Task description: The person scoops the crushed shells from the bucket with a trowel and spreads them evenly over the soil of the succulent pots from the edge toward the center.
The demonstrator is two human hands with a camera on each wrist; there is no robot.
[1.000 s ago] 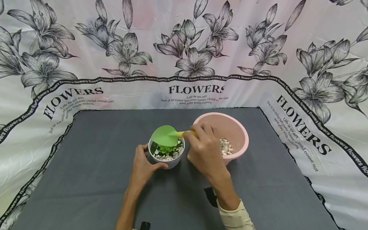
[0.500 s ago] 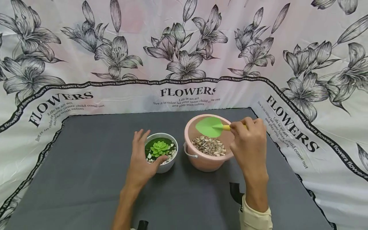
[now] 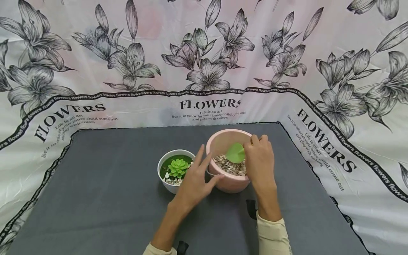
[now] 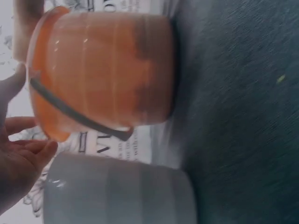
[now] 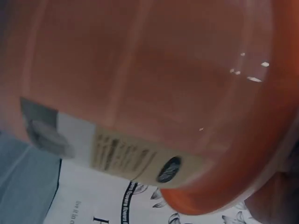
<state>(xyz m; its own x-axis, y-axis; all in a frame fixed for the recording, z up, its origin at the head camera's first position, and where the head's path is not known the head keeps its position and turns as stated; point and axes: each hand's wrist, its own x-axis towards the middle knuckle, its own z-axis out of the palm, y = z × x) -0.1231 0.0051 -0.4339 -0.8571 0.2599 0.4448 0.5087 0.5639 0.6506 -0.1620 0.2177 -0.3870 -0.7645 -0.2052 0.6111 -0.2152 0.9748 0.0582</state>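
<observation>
In the head view, my right hand (image 3: 259, 159) grips a small toy shovel whose green blade (image 3: 236, 153) dips into the pink bucket (image 3: 229, 184). The hand hides the handle. Pale pebbles (image 3: 230, 165) lie at the bottom of the bucket. My left hand (image 3: 196, 184) is at the bucket's left rim, fingers extended and thumb apart; in the left wrist view its fingers (image 4: 28, 149) are at or near the rim, and contact is hard to tell. Left of the bucket stands a white pot (image 3: 165, 157) with a green succulent (image 3: 178, 168) and white stones, partly covered by the left hand.
Both containers stand on a grey cloth (image 3: 111, 198). Behind and at the sides is a white flower-printed sheet (image 3: 143, 109). The bucket's handle (image 4: 79, 114) hangs on the side facing the pot. A printed label (image 5: 135, 151) shows on the bucket in the right wrist view.
My left hand has left the pot and moved right to the bucket. The right hand carried the shovel from over the pot to the bucket, then lowered its blade inside.
</observation>
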